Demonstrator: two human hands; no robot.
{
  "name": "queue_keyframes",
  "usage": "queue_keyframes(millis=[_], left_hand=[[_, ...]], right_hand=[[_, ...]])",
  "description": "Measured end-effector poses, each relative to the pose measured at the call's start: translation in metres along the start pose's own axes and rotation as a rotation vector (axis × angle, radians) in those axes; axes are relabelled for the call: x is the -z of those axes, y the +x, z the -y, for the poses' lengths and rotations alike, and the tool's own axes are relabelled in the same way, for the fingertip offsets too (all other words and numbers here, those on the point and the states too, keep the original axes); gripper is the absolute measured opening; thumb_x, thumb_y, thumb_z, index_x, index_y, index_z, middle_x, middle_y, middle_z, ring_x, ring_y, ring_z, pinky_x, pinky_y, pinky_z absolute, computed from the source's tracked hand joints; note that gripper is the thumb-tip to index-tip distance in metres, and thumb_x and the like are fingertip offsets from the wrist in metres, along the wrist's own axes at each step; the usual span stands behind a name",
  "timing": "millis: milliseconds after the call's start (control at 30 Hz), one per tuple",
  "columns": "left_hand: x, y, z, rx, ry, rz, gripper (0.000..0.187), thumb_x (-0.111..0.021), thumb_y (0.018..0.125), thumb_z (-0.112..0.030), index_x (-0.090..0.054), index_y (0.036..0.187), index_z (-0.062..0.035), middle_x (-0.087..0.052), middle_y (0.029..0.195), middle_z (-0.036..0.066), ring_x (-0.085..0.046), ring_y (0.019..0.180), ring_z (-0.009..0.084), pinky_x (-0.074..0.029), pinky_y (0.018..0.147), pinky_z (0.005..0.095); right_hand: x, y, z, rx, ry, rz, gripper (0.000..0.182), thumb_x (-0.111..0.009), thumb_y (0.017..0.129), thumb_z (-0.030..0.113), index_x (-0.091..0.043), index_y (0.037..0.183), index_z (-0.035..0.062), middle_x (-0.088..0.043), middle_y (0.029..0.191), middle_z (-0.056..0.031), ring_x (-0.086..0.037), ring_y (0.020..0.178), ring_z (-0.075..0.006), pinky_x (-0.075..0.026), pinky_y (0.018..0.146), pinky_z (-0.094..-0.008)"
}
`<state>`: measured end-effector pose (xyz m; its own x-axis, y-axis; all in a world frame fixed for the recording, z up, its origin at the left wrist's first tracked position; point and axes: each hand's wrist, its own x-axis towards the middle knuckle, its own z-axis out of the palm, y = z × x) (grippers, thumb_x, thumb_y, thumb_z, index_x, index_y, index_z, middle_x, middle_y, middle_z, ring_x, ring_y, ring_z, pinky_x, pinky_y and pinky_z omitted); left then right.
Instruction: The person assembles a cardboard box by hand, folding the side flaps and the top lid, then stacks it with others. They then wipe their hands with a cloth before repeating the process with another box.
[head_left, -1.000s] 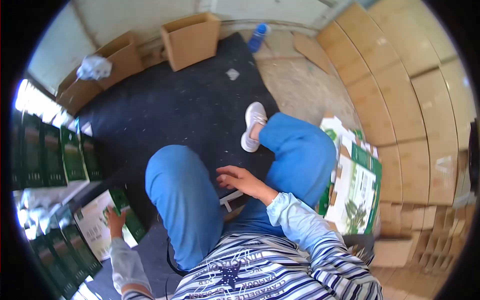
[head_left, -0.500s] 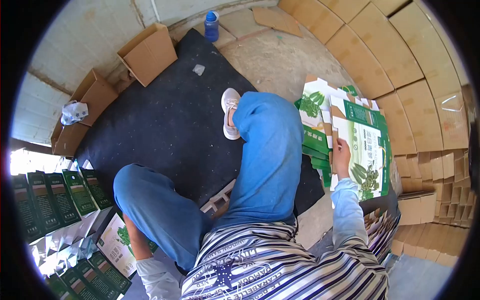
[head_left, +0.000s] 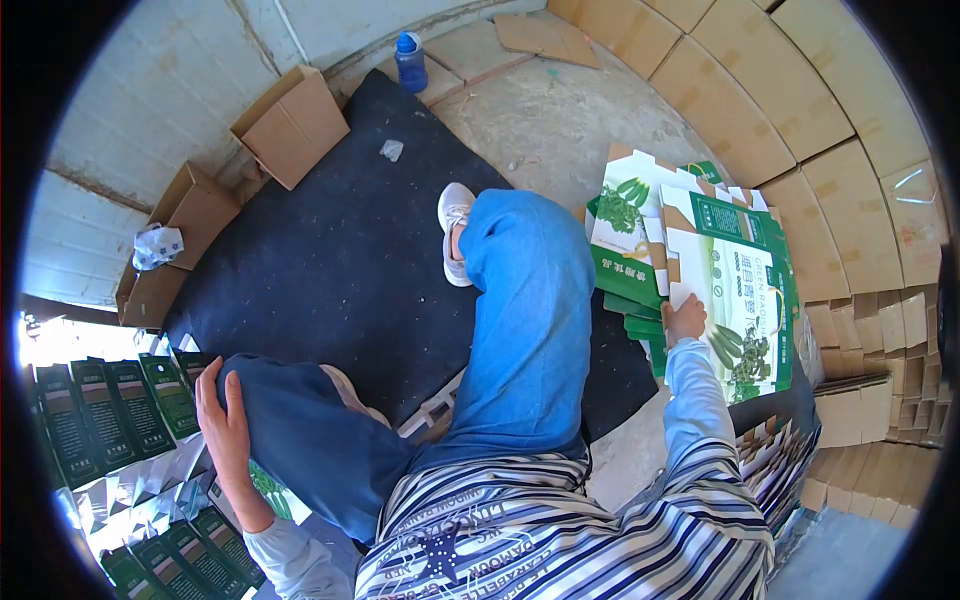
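Fingers curled, my right hand point(head_left: 684, 320) grips the left edge of a flattened printed carton point(head_left: 735, 270), white and green with radish pictures. That carton lies on top of a stack of similar flat cartons to the right of my right leg. Another flat carton point(head_left: 622, 210) with a green radish picture shows just left of it. My left hand point(head_left: 222, 420) rests against the outside of my left knee, fingers stretched out, holding nothing. Below it, a flat printed carton point(head_left: 268, 484) is partly hidden by my wrist and leg.
Rows of folded green cartons point(head_left: 105, 400) stand at the left. Open brown boxes point(head_left: 297, 125) line the wall, near a blue bottle point(head_left: 411, 65). Stacked brown boxes point(head_left: 740, 85) form a wall at the right. A black mat point(head_left: 330, 240) covers the floor under my feet.
My left hand has risen from beside the lower carton to my left knee. My right hand has stayed at the carton's edge, its fingers now more curled. The view has shifted slightly.
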<state>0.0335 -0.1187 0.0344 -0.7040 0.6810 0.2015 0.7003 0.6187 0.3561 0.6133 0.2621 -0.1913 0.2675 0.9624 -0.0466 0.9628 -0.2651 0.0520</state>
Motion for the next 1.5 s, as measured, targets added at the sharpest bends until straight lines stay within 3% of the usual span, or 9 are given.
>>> queue_keyframes(millis=[167, 300, 567, 733, 867, 1033, 1233, 1433, 1500], left_hand=[[0.004, -0.004, 0.016, 0.025, -0.015, -0.021, 0.035, -0.047, 0.098, -0.027, -0.056, 0.117, 0.0003, -0.059, 0.113, 0.019, -0.056, 0.107, 0.0341, -0.041, 0.095, 0.0384], [0.005, -0.007, 0.018, 0.047, -0.051, -0.048, 0.035, -0.049, 0.097, -0.027, -0.056, 0.117, 0.0000, -0.059, 0.113, 0.018, -0.056, 0.107, 0.0335, -0.041, 0.095, 0.0378], [0.007, -0.006, 0.020, 0.070, -0.026, -0.001, 0.040, -0.046, 0.098, -0.032, -0.054, 0.121, 0.0002, -0.057, 0.118, 0.020, -0.053, 0.112, 0.0346, -0.039, 0.097, 0.0386], [0.004, 0.010, -0.012, -0.113, 0.102, -0.103, 0.041, -0.063, 0.087, -0.020, -0.053, 0.121, 0.0007, -0.053, 0.124, 0.021, -0.051, 0.115, 0.0368, -0.039, 0.099, 0.0418], [-0.003, 0.046, -0.048, -0.272, -0.062, -0.080, 0.040, -0.065, 0.085, -0.019, -0.054, 0.118, 0.0011, -0.056, 0.121, 0.022, -0.054, 0.112, 0.0378, -0.042, 0.095, 0.0420], [-0.043, 0.093, -0.045, -0.335, -0.202, 0.039, 0.041, -0.066, 0.082, -0.023, -0.056, 0.114, 0.0001, -0.059, 0.114, 0.021, -0.057, 0.105, 0.0390, -0.046, 0.089, 0.0427], [-0.062, 0.102, -0.021, -0.184, -0.139, 0.038, 0.046, -0.065, 0.084, -0.028, -0.052, 0.121, -0.0021, -0.057, 0.115, 0.020, -0.057, 0.105, 0.0384, -0.048, 0.087, 0.0445], [-0.049, 0.103, -0.019, -0.058, -0.371, -0.142, 0.047, -0.065, 0.086, -0.031, -0.053, 0.119, 0.0001, -0.058, 0.112, 0.020, -0.061, 0.099, 0.0349, -0.050, 0.083, 0.0411], [-0.054, 0.103, -0.016, -0.045, -0.449, -0.132, 0.048, -0.065, 0.086, -0.033, -0.054, 0.117, 0.0010, -0.059, 0.112, 0.020, -0.063, 0.095, 0.0322, -0.051, 0.081, 0.0396]], right_hand=[[-0.003, 0.012, -0.013, 0.094, -0.046, 0.037, 0.055, -0.072, 0.075, 0.042, -0.053, 0.107, 0.0015, -0.059, 0.106, -0.0207, -0.059, 0.099, -0.0371, -0.050, 0.081, -0.0456], [-0.003, 0.018, -0.019, 0.232, -0.048, 0.068, 0.032, -0.061, 0.083, 0.030, -0.060, 0.092, 0.0001, -0.064, 0.089, -0.0212, -0.064, 0.085, -0.0372, -0.051, 0.074, -0.0464], [0.016, 0.066, -0.106, 0.129, 0.091, -0.282, 0.023, -0.040, 0.092, 0.022, -0.057, 0.091, 0.0067, -0.065, 0.079, -0.0232, -0.064, 0.074, -0.0415, -0.049, 0.065, -0.0532], [0.153, 0.067, -0.074, 0.182, 0.230, -0.656, 0.027, -0.040, 0.097, 0.025, -0.056, 0.096, 0.0044, -0.065, 0.085, -0.0224, -0.062, 0.076, -0.0423, -0.048, 0.066, -0.0498], [0.247, 0.055, -0.024, 0.333, 0.713, -0.876, 0.029, -0.042, 0.099, 0.025, -0.055, 0.105, -0.0009, -0.064, 0.091, -0.0190, -0.061, 0.082, -0.0308, -0.047, 0.074, -0.0401], [0.307, 0.055, 0.071, 0.472, 1.737, -0.632, 0.032, -0.041, 0.100, 0.026, -0.056, 0.108, -0.0023, -0.063, 0.101, -0.0095, -0.059, 0.090, -0.0183, -0.047, 0.077, -0.0323], [0.365, -0.012, 0.222, 0.547, 2.109, -0.122, 0.025, -0.043, 0.099, 0.023, -0.056, 0.103, 0.0015, -0.060, 0.094, -0.0045, -0.060, 0.088, -0.0137, -0.050, 0.076, -0.0291], [0.312, -0.065, 0.324, 0.729, 1.861, 0.276, 0.017, -0.045, 0.098, 0.016, -0.056, 0.098, 0.0038, -0.059, 0.087, -0.0019, -0.057, 0.076, -0.0092, -0.048, 0.065, -0.0255], [0.284, -0.097, 0.347, 0.590, 1.825, 0.418, 0.016, -0.046, 0.098, 0.016, -0.056, 0.095, 0.0052, -0.057, 0.082, 0.0007, -0.055, 0.070, -0.0076, -0.046, 0.061, -0.0227]])
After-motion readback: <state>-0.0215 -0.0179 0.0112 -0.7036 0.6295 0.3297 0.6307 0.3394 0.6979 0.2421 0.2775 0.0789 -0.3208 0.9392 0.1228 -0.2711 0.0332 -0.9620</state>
